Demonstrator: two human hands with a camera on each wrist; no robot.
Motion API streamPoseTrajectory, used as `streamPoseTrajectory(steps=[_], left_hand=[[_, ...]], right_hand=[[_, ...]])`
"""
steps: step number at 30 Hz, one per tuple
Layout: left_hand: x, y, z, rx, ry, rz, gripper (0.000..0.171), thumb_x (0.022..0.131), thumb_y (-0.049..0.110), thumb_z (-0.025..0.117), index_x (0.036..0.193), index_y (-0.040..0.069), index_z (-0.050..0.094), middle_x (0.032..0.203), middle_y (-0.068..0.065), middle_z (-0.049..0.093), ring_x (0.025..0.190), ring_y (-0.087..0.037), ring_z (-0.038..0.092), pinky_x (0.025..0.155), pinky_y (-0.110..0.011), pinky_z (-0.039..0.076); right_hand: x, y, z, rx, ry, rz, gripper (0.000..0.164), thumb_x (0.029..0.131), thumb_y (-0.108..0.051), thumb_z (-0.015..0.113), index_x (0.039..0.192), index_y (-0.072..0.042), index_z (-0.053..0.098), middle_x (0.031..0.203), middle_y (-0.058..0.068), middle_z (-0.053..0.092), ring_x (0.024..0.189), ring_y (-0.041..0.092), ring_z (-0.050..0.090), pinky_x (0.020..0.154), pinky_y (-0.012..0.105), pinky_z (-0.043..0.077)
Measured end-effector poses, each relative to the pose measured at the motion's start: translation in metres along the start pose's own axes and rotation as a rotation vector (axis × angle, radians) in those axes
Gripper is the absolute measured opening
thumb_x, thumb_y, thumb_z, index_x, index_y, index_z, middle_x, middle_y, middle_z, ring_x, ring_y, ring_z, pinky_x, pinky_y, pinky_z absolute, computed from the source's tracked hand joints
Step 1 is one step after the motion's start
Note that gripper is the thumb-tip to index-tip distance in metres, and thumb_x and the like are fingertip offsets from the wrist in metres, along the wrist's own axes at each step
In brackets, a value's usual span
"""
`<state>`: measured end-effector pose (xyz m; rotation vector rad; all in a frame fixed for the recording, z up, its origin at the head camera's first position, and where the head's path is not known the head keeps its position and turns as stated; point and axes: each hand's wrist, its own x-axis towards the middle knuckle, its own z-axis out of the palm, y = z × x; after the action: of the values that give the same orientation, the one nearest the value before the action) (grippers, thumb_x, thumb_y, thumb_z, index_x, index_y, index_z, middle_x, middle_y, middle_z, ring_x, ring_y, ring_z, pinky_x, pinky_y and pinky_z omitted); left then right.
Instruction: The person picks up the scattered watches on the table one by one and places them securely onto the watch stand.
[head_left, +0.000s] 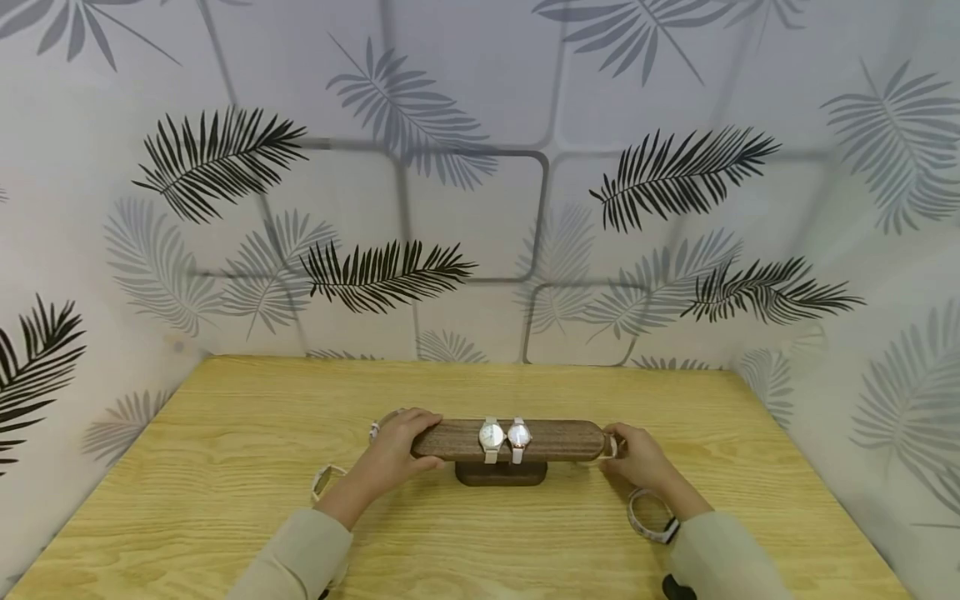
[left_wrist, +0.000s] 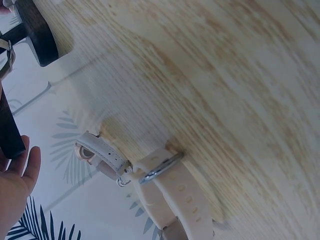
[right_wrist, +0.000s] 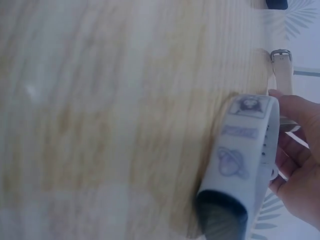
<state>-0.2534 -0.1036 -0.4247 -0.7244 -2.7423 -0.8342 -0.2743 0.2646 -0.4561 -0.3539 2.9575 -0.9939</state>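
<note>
A dark wooden watch stand (head_left: 450, 437) carries two watches side by side, one with a cream strap (head_left: 491, 456) and one with a white strap (head_left: 517, 456). My left hand (head_left: 397, 450) grips the bar's left end, thumb in front and fingers over the top. At the opposite end, my right hand (head_left: 637, 457) pinches a pale-strapped watch (right_wrist: 283, 75), its buckle strap sticking up past the fingertips in the right wrist view. The watch's closed side is partly hidden by the hand.
By the right forearm lies a white printed band (head_left: 651, 517) with a dark face. A cream-strapped watch (head_left: 327, 482) lies left of the left wrist, and a white perforated-strap watch (left_wrist: 102, 155) sits behind that hand. Patterned backdrop (head_left: 480, 208) rises behind the wooden table (head_left: 480, 550).
</note>
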Motion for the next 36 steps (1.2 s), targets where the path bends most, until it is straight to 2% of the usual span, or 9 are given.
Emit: streamPoseTrajectory(steps=[3,7,12,16,25,32,36], left_hand=[[0.0,0.0,0.0,-0.006,0.0,0.001,0.058,0.071,0.021,0.076,0.122,0.003,0.054,0.119,-0.01,0.057,0.109,-0.028,0.054,0.09,-0.043,0.047],[0.0,-0.001,0.0,-0.013,-0.001,0.002,0.059,0.071,0.021,0.076,0.122,0.002,0.054,0.119,-0.011,0.056,0.109,-0.029,0.054,0.093,-0.044,0.045],[0.0,-0.001,-0.001,-0.013,-0.002,0.004,0.059,0.071,0.021,0.076,0.122,0.002,0.054,0.119,-0.01,0.056,0.109,-0.028,0.054,0.096,-0.046,0.042],[-0.001,0.0,-0.001,-0.021,-0.003,0.004,0.059,0.071,0.021,0.076,0.123,0.002,0.054,0.119,-0.011,0.056,0.109,-0.029,0.054,0.092,-0.043,0.046],[-0.001,0.0,-0.002,-0.011,-0.003,0.018,0.059,0.072,0.021,0.075,0.123,0.001,0.053,0.119,-0.011,0.056,0.109,-0.028,0.054,0.089,-0.042,0.048],[-0.002,0.0,-0.003,-0.013,0.0,0.023,0.059,0.072,0.021,0.075,0.122,0.001,0.054,0.119,-0.011,0.056,0.109,-0.028,0.054,0.09,-0.042,0.048],[-0.002,0.0,-0.003,-0.011,0.002,0.023,0.058,0.071,0.021,0.075,0.122,0.002,0.054,0.118,-0.011,0.057,0.108,-0.028,0.054,0.096,-0.046,0.043]], right_hand=[[-0.004,-0.001,0.0,0.022,0.011,0.033,0.046,0.073,-0.007,0.073,0.113,0.006,0.053,0.083,0.009,0.054,0.074,0.016,0.048,0.061,0.027,0.042],[-0.008,-0.001,0.0,0.043,0.032,0.049,0.044,0.073,-0.008,0.073,0.111,0.003,0.053,0.087,0.008,0.054,0.08,0.017,0.053,0.065,0.029,0.047],[-0.013,-0.004,-0.004,0.065,0.054,0.032,0.048,0.076,-0.015,0.072,0.116,0.003,0.052,0.092,0.01,0.057,0.084,0.02,0.055,0.068,0.03,0.049],[-0.015,-0.007,-0.007,0.055,0.066,0.022,0.052,0.078,-0.019,0.071,0.121,0.002,0.051,0.098,0.012,0.059,0.088,0.022,0.056,0.066,0.028,0.048],[-0.021,-0.017,-0.012,0.035,0.103,-0.01,0.051,0.077,-0.016,0.071,0.121,0.003,0.051,0.099,0.013,0.061,0.086,0.023,0.057,0.061,0.025,0.047],[-0.024,-0.029,-0.018,-0.031,0.107,-0.085,0.045,0.077,-0.011,0.07,0.115,0.006,0.053,0.096,0.011,0.06,0.085,0.02,0.055,0.066,0.028,0.047],[-0.027,-0.035,-0.025,-0.067,0.119,-0.132,0.044,0.076,-0.009,0.071,0.113,0.007,0.054,0.097,0.012,0.059,0.084,0.02,0.054,0.066,0.032,0.047]])
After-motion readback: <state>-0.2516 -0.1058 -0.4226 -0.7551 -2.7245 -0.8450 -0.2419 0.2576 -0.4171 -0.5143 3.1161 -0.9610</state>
